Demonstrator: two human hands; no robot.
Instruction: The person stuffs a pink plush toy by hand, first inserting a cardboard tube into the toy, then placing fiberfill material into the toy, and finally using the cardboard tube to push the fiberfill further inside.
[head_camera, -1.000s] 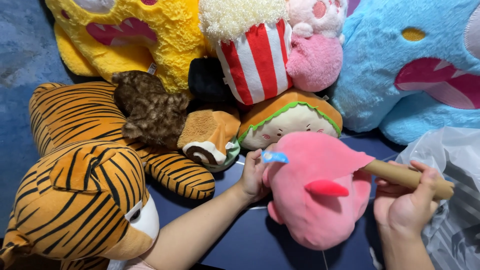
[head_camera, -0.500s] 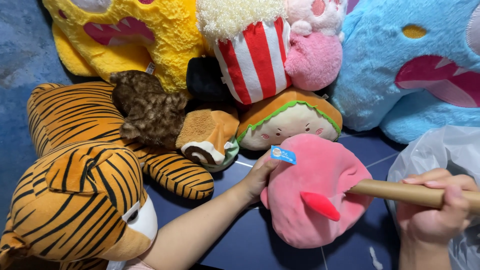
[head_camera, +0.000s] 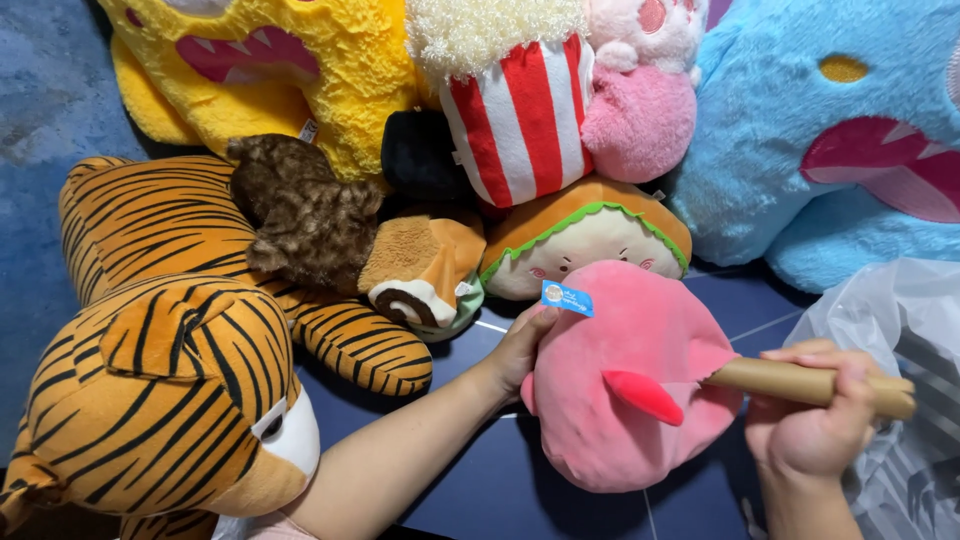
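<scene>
A round pink plush (head_camera: 630, 375) with a brown stick handle (head_camera: 800, 382) and a small blue tag lies on the dark blue floor. My left hand (head_camera: 520, 345) presses against its left side, just under the tag. My right hand (head_camera: 815, 425) is closed around the stick at the plush's right. Directly behind the pink plush sits a burger-shaped plush (head_camera: 585, 240) with a green frill.
A big tiger plush (head_camera: 170, 340) fills the left. A brown furry plush (head_camera: 300, 215), a roll-cake plush (head_camera: 420, 275), a yellow monster (head_camera: 280, 60), a popcorn plush (head_camera: 515, 95), a pink plush (head_camera: 640, 100) and a blue monster (head_camera: 830, 130) crowd the back. A plastic bag (head_camera: 890, 330) lies at right.
The pink plush has shifted down and slightly right, with its stick swinging lower. My right hand moved right along the stick; my left hand stayed on the plush's side.
</scene>
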